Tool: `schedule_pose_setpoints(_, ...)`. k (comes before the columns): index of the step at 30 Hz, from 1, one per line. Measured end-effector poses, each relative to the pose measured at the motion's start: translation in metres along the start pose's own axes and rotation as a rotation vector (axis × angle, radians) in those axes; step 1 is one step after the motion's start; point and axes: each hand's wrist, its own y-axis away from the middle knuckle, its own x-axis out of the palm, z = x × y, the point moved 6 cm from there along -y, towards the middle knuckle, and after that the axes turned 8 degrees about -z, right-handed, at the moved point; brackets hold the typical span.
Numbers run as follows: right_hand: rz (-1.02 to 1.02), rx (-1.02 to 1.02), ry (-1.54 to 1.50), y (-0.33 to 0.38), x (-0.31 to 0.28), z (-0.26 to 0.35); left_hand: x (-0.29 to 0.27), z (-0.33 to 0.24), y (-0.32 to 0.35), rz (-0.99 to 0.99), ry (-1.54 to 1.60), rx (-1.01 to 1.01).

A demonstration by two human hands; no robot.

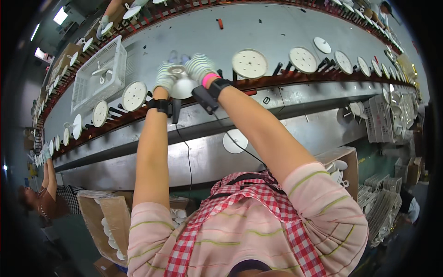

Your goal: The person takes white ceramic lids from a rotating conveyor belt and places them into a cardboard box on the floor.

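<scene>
Both of my hands wear white-and-green striped gloves and meet over the near edge of the conveyor line. My left hand is closed on the left side of a white dome-shaped part, which has a round, ring-like top. From the other side my right hand grips the same part, its fingers curled around the upper rim. Grey tips show just beyond the two hands. The part's far side is hidden by the gloves.
White discs with small holes, such as this disc, stand along a moving rail of dark pegs. A white plastic basket with loose white parts sits at the left. A white disc lies on the lower metal ledge. Cardboard boxes flank me; another person works at far left.
</scene>
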Motion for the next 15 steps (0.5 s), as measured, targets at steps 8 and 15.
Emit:
schedule_pose_setpoints(8, 0.13, -0.159, 0.055, 0.016, 0.013, 0.009, -0.062, 0.003, 0.099, -0.397, 0.148, -0.673)
schedule_pose_setpoints(15, 0.158, -0.327, -0.044, -0.02, 0.071, 0.073, -0.062, 0.029, 0.072, -0.24, -0.065, -0.189)
